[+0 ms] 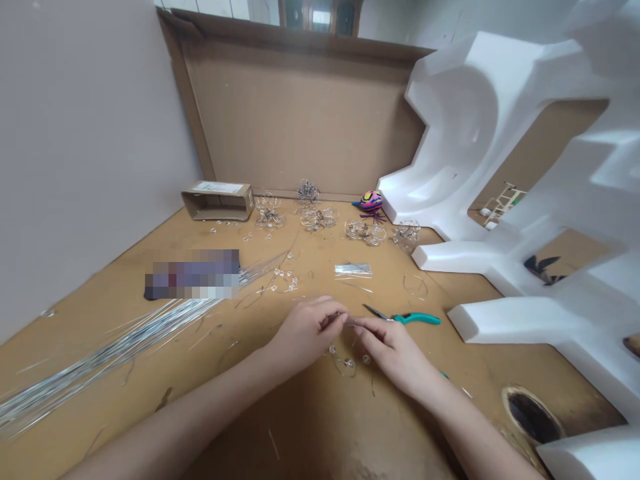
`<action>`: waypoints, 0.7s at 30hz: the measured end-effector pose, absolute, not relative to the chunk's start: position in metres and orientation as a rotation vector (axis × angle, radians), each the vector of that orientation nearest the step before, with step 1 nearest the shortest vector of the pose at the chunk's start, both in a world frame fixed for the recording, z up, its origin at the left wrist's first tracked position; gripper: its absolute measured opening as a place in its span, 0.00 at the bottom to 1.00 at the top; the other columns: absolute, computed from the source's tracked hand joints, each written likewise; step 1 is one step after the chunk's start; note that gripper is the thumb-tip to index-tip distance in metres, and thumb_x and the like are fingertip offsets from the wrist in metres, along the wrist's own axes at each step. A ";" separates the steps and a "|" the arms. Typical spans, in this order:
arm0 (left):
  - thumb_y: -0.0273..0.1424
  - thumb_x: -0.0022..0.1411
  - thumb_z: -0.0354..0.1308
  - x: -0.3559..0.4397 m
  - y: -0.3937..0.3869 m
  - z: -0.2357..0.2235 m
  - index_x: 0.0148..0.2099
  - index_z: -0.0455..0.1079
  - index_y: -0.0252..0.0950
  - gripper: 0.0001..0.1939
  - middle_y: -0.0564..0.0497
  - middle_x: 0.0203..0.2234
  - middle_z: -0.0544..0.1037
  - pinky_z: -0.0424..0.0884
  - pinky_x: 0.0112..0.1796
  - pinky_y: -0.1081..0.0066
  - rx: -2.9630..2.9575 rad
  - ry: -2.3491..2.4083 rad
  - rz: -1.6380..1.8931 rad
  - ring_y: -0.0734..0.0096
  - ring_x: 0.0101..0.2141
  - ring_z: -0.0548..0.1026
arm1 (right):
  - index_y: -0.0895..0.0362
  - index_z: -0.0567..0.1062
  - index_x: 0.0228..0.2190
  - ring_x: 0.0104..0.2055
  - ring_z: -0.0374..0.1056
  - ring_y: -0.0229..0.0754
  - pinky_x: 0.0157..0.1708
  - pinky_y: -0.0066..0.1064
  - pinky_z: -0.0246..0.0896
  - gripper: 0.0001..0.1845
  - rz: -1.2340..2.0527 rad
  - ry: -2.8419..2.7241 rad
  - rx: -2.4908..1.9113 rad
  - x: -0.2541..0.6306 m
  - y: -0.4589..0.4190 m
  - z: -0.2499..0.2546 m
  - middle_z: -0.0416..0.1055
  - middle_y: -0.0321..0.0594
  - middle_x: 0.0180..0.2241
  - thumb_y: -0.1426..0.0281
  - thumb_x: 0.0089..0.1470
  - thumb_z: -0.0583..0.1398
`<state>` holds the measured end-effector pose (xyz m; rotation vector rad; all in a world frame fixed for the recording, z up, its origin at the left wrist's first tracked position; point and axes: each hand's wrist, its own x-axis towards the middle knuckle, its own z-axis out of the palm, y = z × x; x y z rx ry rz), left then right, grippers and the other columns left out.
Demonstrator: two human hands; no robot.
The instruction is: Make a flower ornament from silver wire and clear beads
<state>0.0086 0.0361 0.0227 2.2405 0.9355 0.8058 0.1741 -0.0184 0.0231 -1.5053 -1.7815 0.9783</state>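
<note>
My left hand and my right hand meet near the middle of the table, fingertips pinched close together on a thin metal wire. Just below the fingers is a wire loop with clear beads; whether it joins the held wire I cannot tell. Behind my right hand lie pliers with teal handles, their dark jaws pointing left. Short cut wires form a small bundle beyond the hands. Left of that sits a ring of clear beads.
Long silvery wires stretch across the left, beside a blurred-out flat object. Several beaded wire pieces stand at the back, near an open cardboard box and a colourful ball-like item. White foam packaging borders the right, near a hole.
</note>
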 end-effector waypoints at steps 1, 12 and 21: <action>0.28 0.58 0.47 0.009 0.036 0.022 0.31 0.70 0.38 0.11 0.54 0.22 0.68 0.57 0.27 0.76 2.271 0.932 0.796 0.75 0.25 0.64 | 0.54 0.72 0.44 0.25 0.61 0.37 0.27 0.28 0.57 0.19 0.947 -1.794 -1.515 0.174 -0.018 0.023 0.67 0.33 0.22 0.66 0.54 0.49; 0.28 0.57 0.48 0.008 0.034 0.026 0.29 0.68 0.36 0.09 0.56 0.21 0.65 0.56 0.26 0.76 2.253 0.931 0.770 0.77 0.23 0.61 | 0.53 0.72 0.42 0.26 0.62 0.35 0.29 0.27 0.57 0.17 0.919 -1.806 -1.485 0.176 -0.018 0.022 0.68 0.34 0.24 0.67 0.55 0.49; 0.39 0.53 0.54 0.006 0.041 0.029 0.28 0.67 0.34 0.13 0.55 0.22 0.70 0.61 0.28 0.75 1.478 0.804 0.684 0.76 0.24 0.65 | 0.58 0.72 0.38 0.17 0.56 0.30 0.19 0.24 0.50 0.16 1.298 -1.532 -1.392 0.175 -0.016 0.024 0.64 0.32 0.20 0.64 0.54 0.50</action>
